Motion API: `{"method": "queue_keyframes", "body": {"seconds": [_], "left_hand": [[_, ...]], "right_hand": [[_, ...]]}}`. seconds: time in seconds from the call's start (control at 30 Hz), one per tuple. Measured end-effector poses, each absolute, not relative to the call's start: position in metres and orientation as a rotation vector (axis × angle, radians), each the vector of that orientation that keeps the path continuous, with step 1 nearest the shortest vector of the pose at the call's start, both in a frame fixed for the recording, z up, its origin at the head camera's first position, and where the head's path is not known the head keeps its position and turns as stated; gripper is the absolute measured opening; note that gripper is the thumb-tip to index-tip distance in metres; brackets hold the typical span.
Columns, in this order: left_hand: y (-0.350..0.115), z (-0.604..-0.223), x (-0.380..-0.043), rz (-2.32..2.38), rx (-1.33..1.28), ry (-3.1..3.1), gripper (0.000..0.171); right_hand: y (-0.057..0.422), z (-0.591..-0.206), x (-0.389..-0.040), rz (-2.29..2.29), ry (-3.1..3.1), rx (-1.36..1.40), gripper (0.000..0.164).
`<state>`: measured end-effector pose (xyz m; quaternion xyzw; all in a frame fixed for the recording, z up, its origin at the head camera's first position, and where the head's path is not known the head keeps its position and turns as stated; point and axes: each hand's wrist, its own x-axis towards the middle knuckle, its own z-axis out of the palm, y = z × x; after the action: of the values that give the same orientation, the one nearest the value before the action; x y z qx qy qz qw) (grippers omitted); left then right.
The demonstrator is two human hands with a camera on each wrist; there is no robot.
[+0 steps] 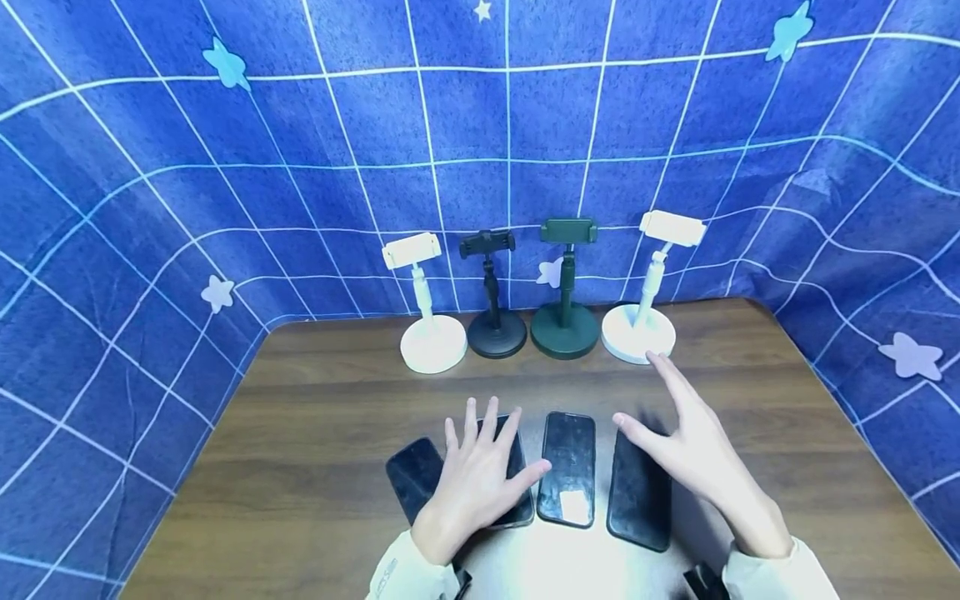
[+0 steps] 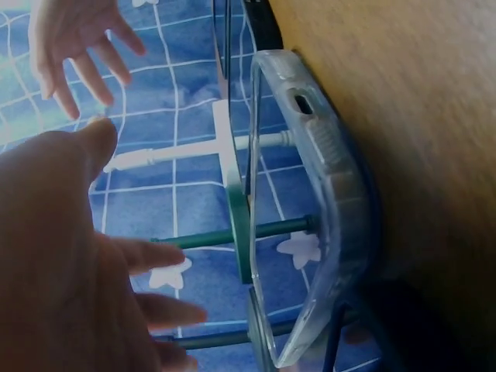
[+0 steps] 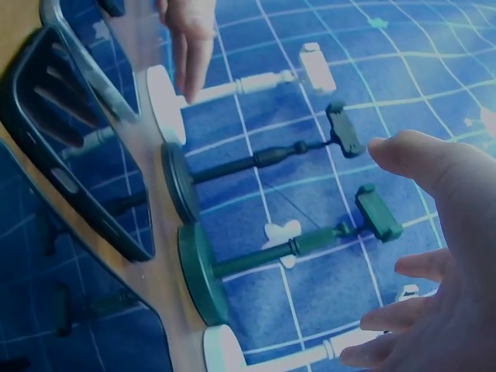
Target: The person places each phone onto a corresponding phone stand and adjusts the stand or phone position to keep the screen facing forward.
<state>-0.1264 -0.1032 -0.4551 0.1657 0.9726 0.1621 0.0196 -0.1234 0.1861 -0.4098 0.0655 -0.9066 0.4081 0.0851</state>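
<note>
My left hand (image 1: pixel 476 479), fingers spread, hovers over a dark phone (image 1: pixel 517 511) and partly hides it. A tilted phone (image 1: pixel 412 475) lies at its left. In the left wrist view, a phone in a clear case (image 2: pixel 337 174) lies beneath that hand, apart from the fingers. My right hand (image 1: pixel 701 446) is held with thumb and fingers apart above the rightmost phone (image 1: pixel 639 500), holding nothing. Between the hands lies another black phone (image 1: pixel 567 467), its screen reflecting light. All these phones rest face up on the table.
Along the back of the wooden table (image 1: pixel 315 433) stand a white phone stand (image 1: pixel 432 343), a black one (image 1: pixel 497 335), a green one (image 1: pixel 564 333) and another white one (image 1: pixel 637 335). Behind them hangs a blue gridded cloth (image 1: pixel 465 117), which also covers both sides.
</note>
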Motion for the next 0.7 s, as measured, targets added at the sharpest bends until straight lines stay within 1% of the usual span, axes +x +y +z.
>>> {"method": "queue_keyframes", "body": {"seconds": [0.23,0.37,0.5,0.7], "left_hand": [[-0.096,-0.457,-0.134,0.485,0.674,2.945,0.076],[-0.092,-0.458,-0.135,0.493,0.655,2.958,0.072],[-0.087,-0.461,-0.136,0.499,0.602,2.971,0.073],[-0.081,-0.464,-0.14,0.501,0.611,2.932,0.075]], "right_hand": [[0.194,-0.408,-0.129,1.237,-2.686,0.177,0.092],[0.194,-0.407,-0.132,1.231,-2.67,0.17,0.089],[0.194,-0.407,-0.134,1.222,-2.645,0.154,0.086],[0.193,-0.408,-0.139,1.253,-2.571,0.126,0.074]]}}
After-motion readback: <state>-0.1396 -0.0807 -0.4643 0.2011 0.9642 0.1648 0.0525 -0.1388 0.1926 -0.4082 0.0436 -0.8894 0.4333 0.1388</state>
